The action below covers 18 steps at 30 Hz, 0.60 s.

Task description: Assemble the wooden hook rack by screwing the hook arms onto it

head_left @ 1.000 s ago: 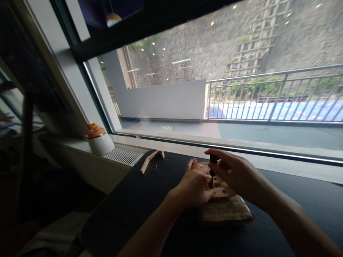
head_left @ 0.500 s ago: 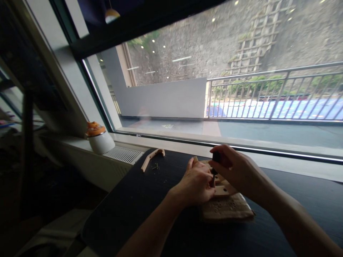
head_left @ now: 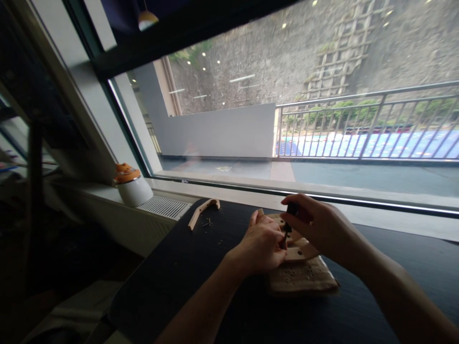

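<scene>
My right hand (head_left: 315, 220) is closed around the black handle of a screwdriver (head_left: 291, 210), whose shaft points down at the wood by my left fingers. My left hand (head_left: 263, 243) is wrapped over a pale wooden piece (head_left: 299, 253) with dark round holes, pressing it down; the fingertips are partly hidden. Under that piece lies a cardboard-like brown slab (head_left: 304, 279), its top pitted with small holes. A curved wooden piece (head_left: 202, 212) rests apart at the table's far left, with several small screws (head_left: 208, 222) beside it.
The dark table (head_left: 172, 277) stands against a window ledge (head_left: 236, 190). A white jar with an orange top (head_left: 132, 186) sits on the sill at left, next to a vent grille (head_left: 167, 207). Beyond the glass are a metal railing (head_left: 362, 126) and a rock slope.
The screwdriver's handle has tilted slightly to the right along with my right hand's fingers. My left hand stays on the wooden piece. The view has shifted a little.
</scene>
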Available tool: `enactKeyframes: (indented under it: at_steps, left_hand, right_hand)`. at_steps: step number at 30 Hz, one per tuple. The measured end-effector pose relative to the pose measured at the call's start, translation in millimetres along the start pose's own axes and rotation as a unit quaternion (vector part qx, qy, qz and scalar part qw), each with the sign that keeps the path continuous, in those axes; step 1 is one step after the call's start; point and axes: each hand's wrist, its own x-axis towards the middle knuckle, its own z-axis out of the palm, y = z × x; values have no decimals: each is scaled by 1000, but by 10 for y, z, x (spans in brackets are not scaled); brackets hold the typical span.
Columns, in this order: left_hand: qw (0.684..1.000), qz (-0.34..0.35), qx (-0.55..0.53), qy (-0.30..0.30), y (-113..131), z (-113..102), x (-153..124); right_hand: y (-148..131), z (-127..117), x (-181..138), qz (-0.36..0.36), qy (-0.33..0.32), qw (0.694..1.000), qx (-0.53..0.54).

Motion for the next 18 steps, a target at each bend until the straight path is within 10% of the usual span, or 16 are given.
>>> enactKeyframes:
  at_steps: [18]
  left_hand:
    - [999, -5, 24, 33, 71, -35, -139]
  right_hand:
    - [16, 19, -9, -35, -3, 999, 37]
